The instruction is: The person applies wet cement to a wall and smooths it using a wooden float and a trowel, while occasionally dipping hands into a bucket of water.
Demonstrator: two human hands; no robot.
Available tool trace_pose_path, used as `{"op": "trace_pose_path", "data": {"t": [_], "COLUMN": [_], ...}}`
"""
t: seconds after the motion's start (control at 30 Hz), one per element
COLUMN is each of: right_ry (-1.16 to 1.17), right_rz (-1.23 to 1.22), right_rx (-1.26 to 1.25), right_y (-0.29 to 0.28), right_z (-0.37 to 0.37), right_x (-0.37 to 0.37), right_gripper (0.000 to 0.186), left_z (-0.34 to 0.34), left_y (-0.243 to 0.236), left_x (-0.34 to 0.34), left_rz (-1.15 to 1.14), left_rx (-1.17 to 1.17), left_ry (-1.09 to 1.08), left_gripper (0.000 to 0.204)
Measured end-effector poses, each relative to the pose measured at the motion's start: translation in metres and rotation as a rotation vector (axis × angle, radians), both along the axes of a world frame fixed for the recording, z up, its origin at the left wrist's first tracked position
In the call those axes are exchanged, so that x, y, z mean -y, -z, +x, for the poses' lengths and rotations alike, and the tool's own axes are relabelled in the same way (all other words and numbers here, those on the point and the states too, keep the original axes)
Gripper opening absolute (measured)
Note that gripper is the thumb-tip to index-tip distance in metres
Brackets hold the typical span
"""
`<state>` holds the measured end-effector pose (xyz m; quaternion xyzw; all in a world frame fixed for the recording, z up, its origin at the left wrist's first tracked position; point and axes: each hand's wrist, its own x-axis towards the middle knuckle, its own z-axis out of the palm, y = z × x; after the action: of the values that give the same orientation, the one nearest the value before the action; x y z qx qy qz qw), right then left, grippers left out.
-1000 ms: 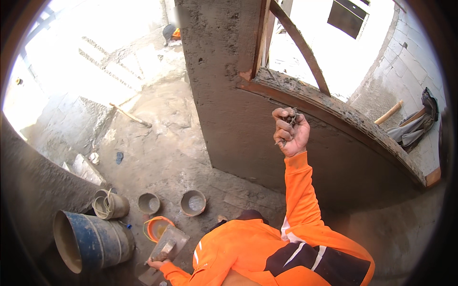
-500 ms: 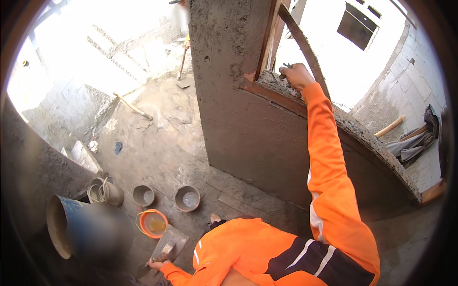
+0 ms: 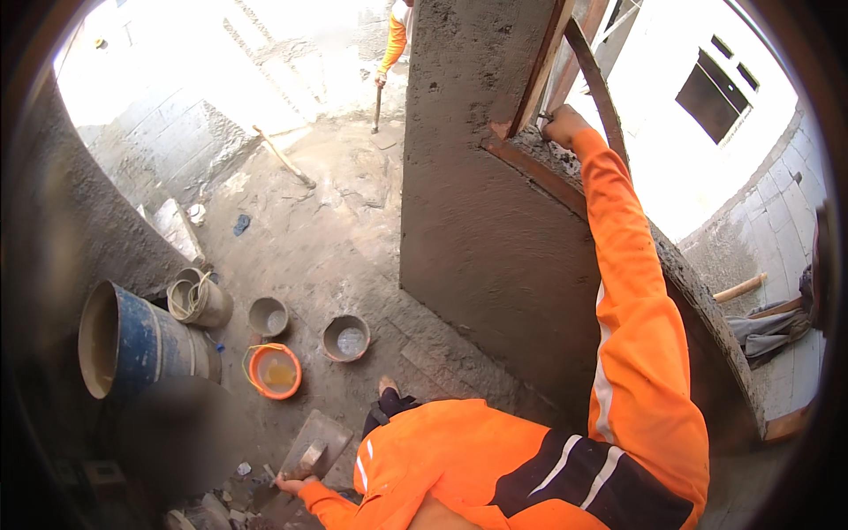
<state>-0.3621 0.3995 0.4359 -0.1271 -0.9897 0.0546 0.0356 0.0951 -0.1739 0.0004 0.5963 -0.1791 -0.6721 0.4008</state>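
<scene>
My right hand (image 3: 565, 126) is stretched out to the rough window sill (image 3: 558, 161), beside the wooden frame (image 3: 541, 66). Its fingers are closed around a small dark tool, of which only a bit shows past the fist; its kind is hidden. Low on my left side, my left hand (image 3: 293, 483) grips the near edge of a flat rectangular plastering float (image 3: 329, 433) with a raised block on its upper face. A curved strip (image 3: 597, 81) stands just past my right hand. Below the sill is a grey plastered wall (image 3: 477, 238).
Left on the floor stand a blue drum (image 3: 137, 340), a bucket with coiled rope (image 3: 210, 303), two grey buckets (image 3: 346, 339) and an orange bucket (image 3: 275, 372) of murky liquid. Rubble (image 3: 216, 508) lies near. Another person's orange sleeve (image 3: 394, 44) and a long-handled tool (image 3: 377, 106) show beyond the wall.
The view has shifted, so the wall and window sit further right and the drum shows more fully. My right hand is nearer the frame's corner. The other person's arm has come into sight.
</scene>
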Motion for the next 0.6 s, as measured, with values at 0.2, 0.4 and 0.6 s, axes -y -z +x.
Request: {"op": "trace_pose_path", "data": {"t": [0.2, 0.4, 0.6], "right_ry": [-0.095, -0.348, -0.613], "right_rz": [-1.178, -1.565, -1.710], "right_rx": [-0.137, 0.031, 0.286], "right_y": [-0.013, 0.004, 0.072], "right_z": [0.074, 0.120, 0.122], "right_x": [-0.036, 0.074, 0.191], "right_gripper": [0.014, 0.015, 0.012], "left_z": [0.062, 0.096, 0.146], "left_y": [0.016, -0.016, -0.018], "left_x": [-0.013, -0.019, 0.007], "left_rz": [-0.083, -0.124, 0.047], "left_rx": [0.096, 0.092, -0.010], "left_ry": [-0.089, -0.158, -0.167], "left_gripper": [0.034, 0.035, 0.032]}}
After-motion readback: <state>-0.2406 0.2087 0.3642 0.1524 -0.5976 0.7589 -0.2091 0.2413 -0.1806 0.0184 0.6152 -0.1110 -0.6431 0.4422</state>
